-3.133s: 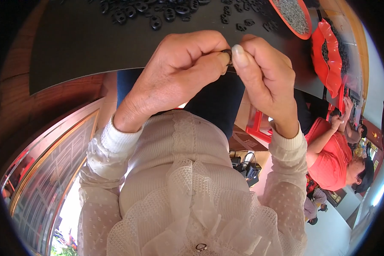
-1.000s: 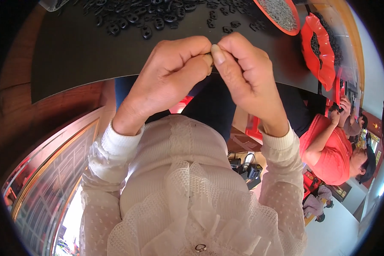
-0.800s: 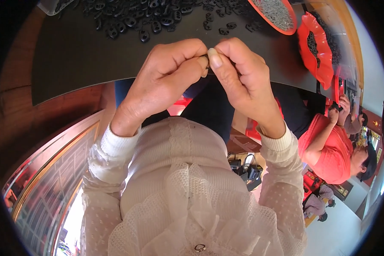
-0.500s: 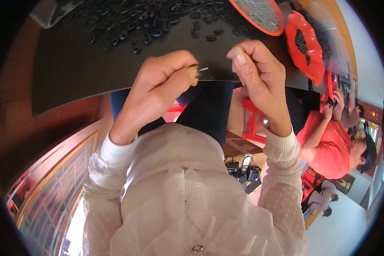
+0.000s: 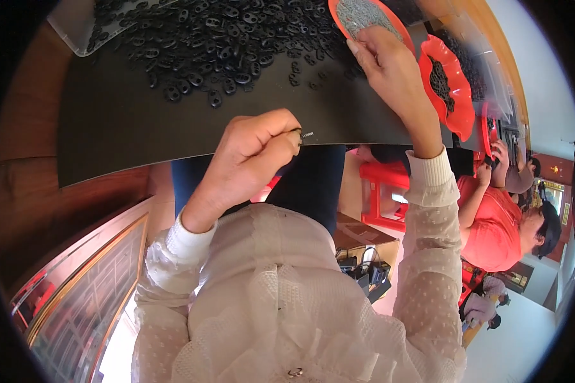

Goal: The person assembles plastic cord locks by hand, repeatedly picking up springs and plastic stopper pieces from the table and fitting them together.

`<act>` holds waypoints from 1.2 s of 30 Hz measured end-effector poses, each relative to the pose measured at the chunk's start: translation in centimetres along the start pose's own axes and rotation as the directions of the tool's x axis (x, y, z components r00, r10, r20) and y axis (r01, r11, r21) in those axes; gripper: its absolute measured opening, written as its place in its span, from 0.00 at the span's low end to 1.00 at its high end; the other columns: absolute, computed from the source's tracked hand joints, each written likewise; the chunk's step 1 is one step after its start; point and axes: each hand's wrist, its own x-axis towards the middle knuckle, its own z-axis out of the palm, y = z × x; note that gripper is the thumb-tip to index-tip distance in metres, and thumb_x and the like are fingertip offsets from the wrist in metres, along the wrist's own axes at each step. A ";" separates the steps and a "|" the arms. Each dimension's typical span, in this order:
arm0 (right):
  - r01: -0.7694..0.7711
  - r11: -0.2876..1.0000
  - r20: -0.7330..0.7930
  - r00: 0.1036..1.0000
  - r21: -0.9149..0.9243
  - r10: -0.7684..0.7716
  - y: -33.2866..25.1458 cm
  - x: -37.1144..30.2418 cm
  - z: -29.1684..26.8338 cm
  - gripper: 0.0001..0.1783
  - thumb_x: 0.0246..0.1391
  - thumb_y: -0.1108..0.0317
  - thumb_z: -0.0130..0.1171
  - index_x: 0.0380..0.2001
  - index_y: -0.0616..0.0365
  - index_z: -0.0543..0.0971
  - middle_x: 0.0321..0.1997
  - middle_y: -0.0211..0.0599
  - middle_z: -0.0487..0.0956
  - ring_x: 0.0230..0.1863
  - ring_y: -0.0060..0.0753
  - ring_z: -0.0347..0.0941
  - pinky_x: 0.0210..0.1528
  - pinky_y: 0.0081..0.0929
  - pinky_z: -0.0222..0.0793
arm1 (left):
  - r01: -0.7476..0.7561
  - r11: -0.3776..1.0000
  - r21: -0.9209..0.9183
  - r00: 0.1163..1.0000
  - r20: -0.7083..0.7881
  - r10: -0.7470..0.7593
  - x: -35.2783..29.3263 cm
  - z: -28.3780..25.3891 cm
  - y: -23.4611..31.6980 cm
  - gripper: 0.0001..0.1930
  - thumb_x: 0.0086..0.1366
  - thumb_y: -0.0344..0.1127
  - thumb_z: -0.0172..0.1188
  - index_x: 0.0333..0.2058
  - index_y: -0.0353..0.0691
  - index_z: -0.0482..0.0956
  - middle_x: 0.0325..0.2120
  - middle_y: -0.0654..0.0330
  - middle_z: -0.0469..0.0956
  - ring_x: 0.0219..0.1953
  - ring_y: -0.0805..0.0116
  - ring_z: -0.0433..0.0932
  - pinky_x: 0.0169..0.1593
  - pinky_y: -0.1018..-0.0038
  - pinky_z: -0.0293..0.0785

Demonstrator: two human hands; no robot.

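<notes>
Close to the table's near edge, my left hand [image 5: 255, 153] is closed in a pinch on a small black plastic piece [image 5: 298, 136], mostly hidden by the fingers. A thin metal spring [image 5: 308, 135] sticks out of it toward the right. My right hand [image 5: 393, 70] is stretched over the orange-rimmed bowl [image 5: 407, 39], its thumb apart from the bent fingers. Those fingers reach the many small silver springs [image 5: 358, 16] inside; their tips are partly hidden. Beyond my left hand, a large pile of black oval pieces with holes [image 5: 204, 45] covers the dark table mat [image 5: 108, 121].
To the right of the springs stands a red wavy-edged bowl [image 5: 463, 96] with small dark parts. A clear plastic container [image 5: 76, 41] is at the far left. A person in a red shirt [image 5: 492, 230] works at the right, near a red stool [image 5: 372, 191].
My right hand has moved away from near the left one, up and forward to the bowl of springs. The left hand still grips the black piece, slightly lower in the picture.
</notes>
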 end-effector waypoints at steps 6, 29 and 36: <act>0.206 0.972 0.012 0.978 0.111 -0.208 -3.4 2.6 3.2 0.09 0.56 0.63 0.54 0.38 0.55 0.73 0.34 0.43 0.75 0.34 0.51 0.75 0.33 0.42 0.72 | -0.057 0.998 0.041 0.998 -0.020 0.058 0.0 0.0 -0.4 0.05 0.58 0.25 0.51 0.24 0.32 0.69 0.12 0.65 0.62 0.16 0.80 0.59 0.20 0.77 0.57; 0.241 0.951 0.047 0.966 0.196 -0.254 -5.2 2.7 5.1 0.08 0.54 0.66 0.55 0.38 0.54 0.74 0.34 0.39 0.73 0.31 0.48 0.75 0.29 0.41 0.71 | -0.114 0.977 0.179 0.993 0.049 0.107 0.1 -0.7 -0.5 0.04 0.58 0.25 0.50 0.26 0.32 0.70 0.16 0.62 0.67 0.18 0.78 0.64 0.23 0.76 0.59; 0.238 0.967 0.136 0.959 0.096 -0.249 -4.5 2.2 4.6 0.09 0.53 0.67 0.57 0.38 0.54 0.74 0.36 0.41 0.73 0.32 0.50 0.75 0.30 0.41 0.71 | -0.156 0.977 0.145 0.988 0.009 0.157 0.0 -0.4 -0.6 0.03 0.58 0.25 0.51 0.26 0.32 0.70 0.15 0.62 0.64 0.18 0.78 0.62 0.22 0.76 0.58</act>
